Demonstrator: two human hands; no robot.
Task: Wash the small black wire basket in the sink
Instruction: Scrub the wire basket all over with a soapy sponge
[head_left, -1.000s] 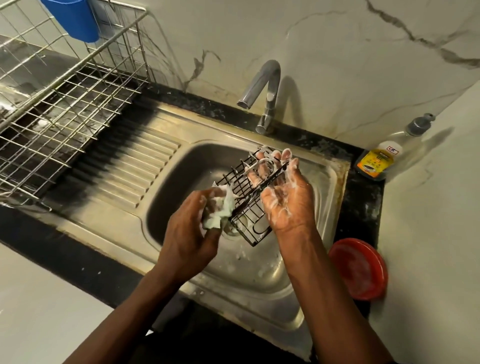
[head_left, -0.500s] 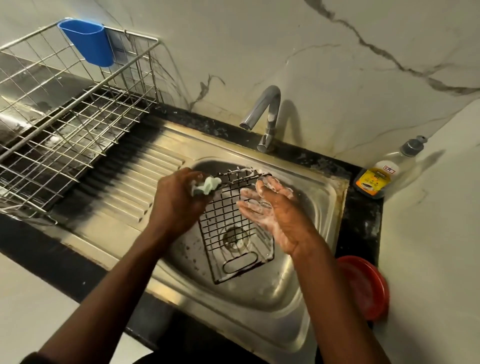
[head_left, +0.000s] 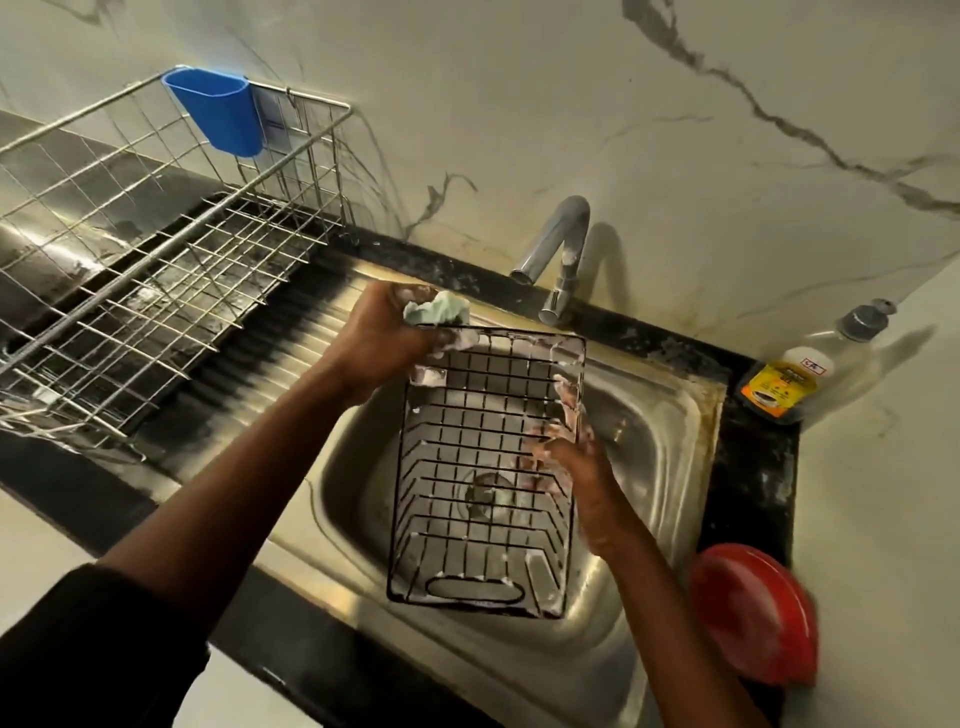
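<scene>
Dish rack, 9 o'clock: left end cut off by the frame edge.
Left sleeve, 7 o'clock: cut by the bottom-left corner.
Right forearm: leaves the frame at 5 o'clock.
Left hand, at 11 o'clock of the wire basket: fingertips curled round the sponge and buried in foam. Contact with the basket wire cannot be told.
Right hand, gripping the basket's 3 o'clock side: fingers seen only through the mesh, smeared by foam and blur.
Drain: partly masked by the wires.
Red disc, 4 o'clock: right edge blurred; lid or bowl, undetermined.
Soap bottle, 3 o'clock: label print too small to read.
</scene>
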